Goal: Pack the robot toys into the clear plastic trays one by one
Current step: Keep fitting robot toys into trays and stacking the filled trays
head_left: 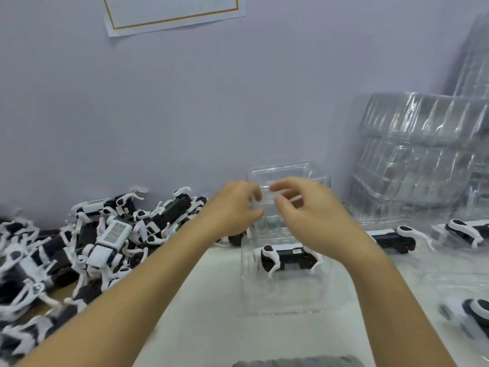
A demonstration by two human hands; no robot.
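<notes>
A black-and-white robot toy lies in the lower half of a clear plastic tray on the white table. The tray's upper half, a clear lid, stands raised behind it. My left hand pinches the lid's left edge with thumb and fingers. My right hand hovers at the lid's right side with its fingers curled loosely; whether it grips the plastic is unclear because of blur. A heap of several loose robot toys fills the table's left side.
Stacks of empty clear trays lean against the wall at the right. Packed robots in trays lie along the right side, with another near the right edge. A paper sheet hangs on the wall.
</notes>
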